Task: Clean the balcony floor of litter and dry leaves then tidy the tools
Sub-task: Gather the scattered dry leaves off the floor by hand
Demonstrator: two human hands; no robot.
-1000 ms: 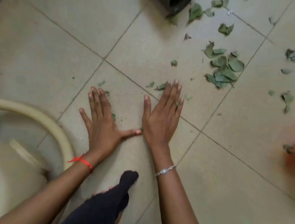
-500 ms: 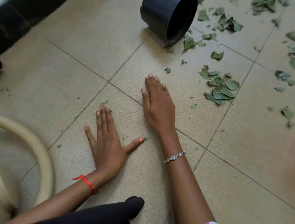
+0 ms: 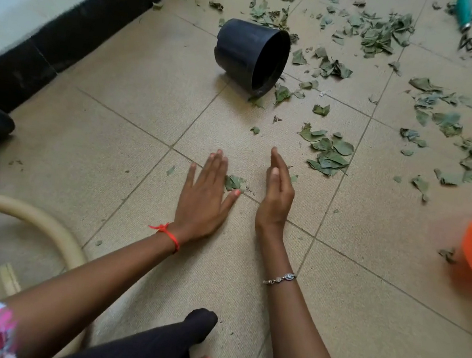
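Head view: left hand (image 3: pixel 202 201) lies flat on the beige tiled floor (image 3: pixel 364 284), fingers straight, gripping nothing. Right hand (image 3: pixel 276 201) stands on its edge just to the right, fingers straight and together, nothing held. A small clump of dry green leaf bits (image 3: pixel 234 182) sits between the 2 hands, by the left thumb. The step looks like hand-gathering litter. A bigger leaf pile (image 3: pixel 328 154) lies further right, and a black plastic pot (image 3: pixel 244 52) lies tipped beyond. Next move probably: bring the palms together and scoop without spilling.
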